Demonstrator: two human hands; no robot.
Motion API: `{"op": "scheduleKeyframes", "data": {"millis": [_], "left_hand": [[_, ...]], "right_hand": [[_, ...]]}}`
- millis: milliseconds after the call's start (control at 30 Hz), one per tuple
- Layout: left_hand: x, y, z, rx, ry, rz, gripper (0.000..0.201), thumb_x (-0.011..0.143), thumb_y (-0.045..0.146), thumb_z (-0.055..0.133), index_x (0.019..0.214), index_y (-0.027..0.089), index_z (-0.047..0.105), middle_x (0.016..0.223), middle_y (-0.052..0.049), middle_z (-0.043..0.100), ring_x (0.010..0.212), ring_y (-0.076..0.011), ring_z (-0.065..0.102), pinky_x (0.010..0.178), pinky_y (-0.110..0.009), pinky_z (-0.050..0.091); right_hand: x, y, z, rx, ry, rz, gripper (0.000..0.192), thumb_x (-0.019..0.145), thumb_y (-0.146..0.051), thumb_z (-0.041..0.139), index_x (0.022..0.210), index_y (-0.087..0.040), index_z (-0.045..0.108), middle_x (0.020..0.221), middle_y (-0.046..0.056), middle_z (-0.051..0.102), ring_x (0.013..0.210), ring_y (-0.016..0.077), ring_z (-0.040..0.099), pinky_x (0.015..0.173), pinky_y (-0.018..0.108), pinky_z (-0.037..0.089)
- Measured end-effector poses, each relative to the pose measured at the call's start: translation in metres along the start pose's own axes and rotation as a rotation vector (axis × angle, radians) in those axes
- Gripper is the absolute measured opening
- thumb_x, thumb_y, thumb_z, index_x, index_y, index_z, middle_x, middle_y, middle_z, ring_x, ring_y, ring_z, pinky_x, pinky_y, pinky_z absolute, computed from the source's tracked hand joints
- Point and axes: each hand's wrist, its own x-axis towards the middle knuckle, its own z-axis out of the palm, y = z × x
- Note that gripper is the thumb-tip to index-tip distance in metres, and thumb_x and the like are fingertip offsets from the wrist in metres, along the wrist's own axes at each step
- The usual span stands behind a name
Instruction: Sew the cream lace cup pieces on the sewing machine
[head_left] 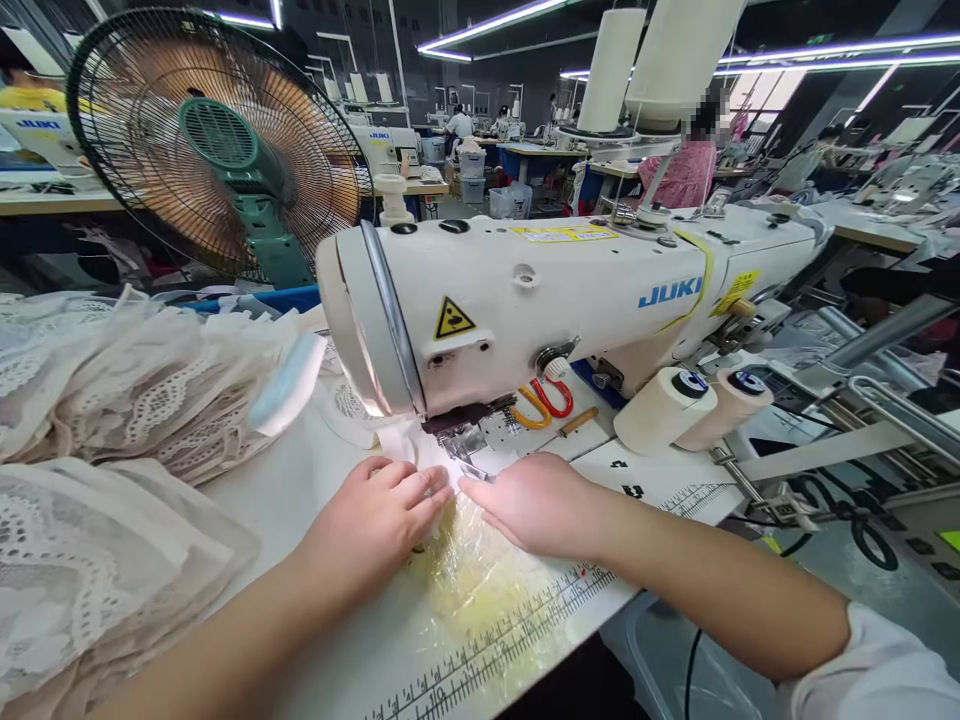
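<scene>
My left hand lies flat on the table, its fingertips pressing a small white fabric piece just in front of the presser foot of a white JUKI sewing machine. My right hand rests palm down beside it, fingertips touching the same fabric at the needle plate. Both hands sit on a patch of yellowed clear tape on the tabletop. The needle itself is hidden under the machine head.
Piles of cream lace fabric fill the left side. A green standing fan is behind them. Two thread cones lie right of the machine, near red and orange scissor handles. A ruler strip runs along the table's front edge. Other people work at far tables.
</scene>
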Motion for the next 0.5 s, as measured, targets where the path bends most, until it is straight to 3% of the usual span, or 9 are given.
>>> {"op": "scheduleKeyframes", "data": {"millis": [267,500], "left_hand": [[0.003,-0.016,0.003,-0.029,0.013,-0.032,0.032,0.092,0.019,0.04,0.104,0.025,0.069,0.113,0.004,0.07,0.088,-0.0201,0.062,0.077,-0.036,0.043],[0.006,-0.03,0.007,0.036,-0.068,-0.015,0.037,0.095,0.017,0.034,0.109,0.023,0.068,0.119,-0.001,0.067,0.093,-0.0231,0.06,0.081,-0.039,0.044]], "right_hand": [[0.015,-0.017,-0.008,-0.031,-0.139,0.122,0.089,0.074,-0.013,0.062,0.15,-0.017,0.017,0.083,0.01,0.071,0.071,0.0259,0.067,0.054,0.029,0.044],[0.022,-0.024,-0.002,-0.003,-0.089,0.153,0.089,0.071,-0.014,0.063,0.149,-0.015,0.02,0.076,0.01,0.072,0.065,0.0238,0.066,0.053,0.028,0.044]]}}
